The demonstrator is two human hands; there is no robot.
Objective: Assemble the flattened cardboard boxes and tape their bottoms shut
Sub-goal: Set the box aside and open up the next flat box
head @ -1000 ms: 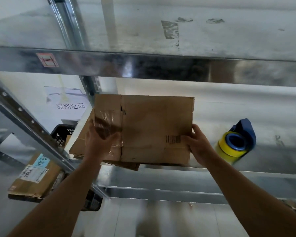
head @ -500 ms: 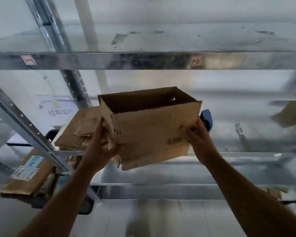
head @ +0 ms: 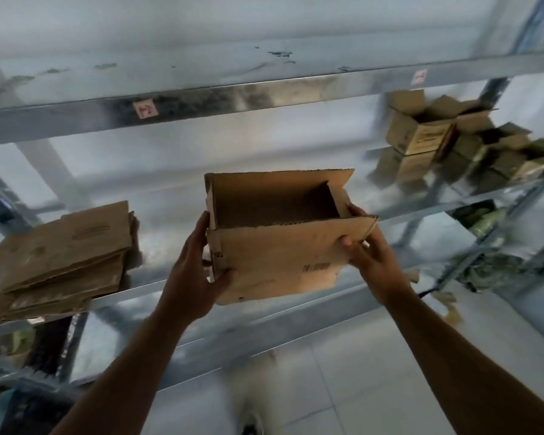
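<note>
I hold an assembled brown cardboard box (head: 277,255) upright in front of the metal shelf, its open top facing me. My left hand (head: 198,271) grips its left side with the thumb on the front face. At the box's right top corner my right hand (head: 371,255) clasps the edge, fingers over the rim. A stack of flattened cardboard boxes (head: 60,262) lies on the shelf to the left. The tape dispenser is not visible.
A metal shelving rack (head: 233,98) fills the view, with an upper shelf beam above the box. Several assembled open boxes (head: 446,142) are piled on the shelf at the right. White tiled floor (head: 343,372) lies below.
The box went from flat against the shelf to opened and upright, and moved right with both hands. The view swung right, revealing the pile of assembled boxes; the tape dispenser left sight.
</note>
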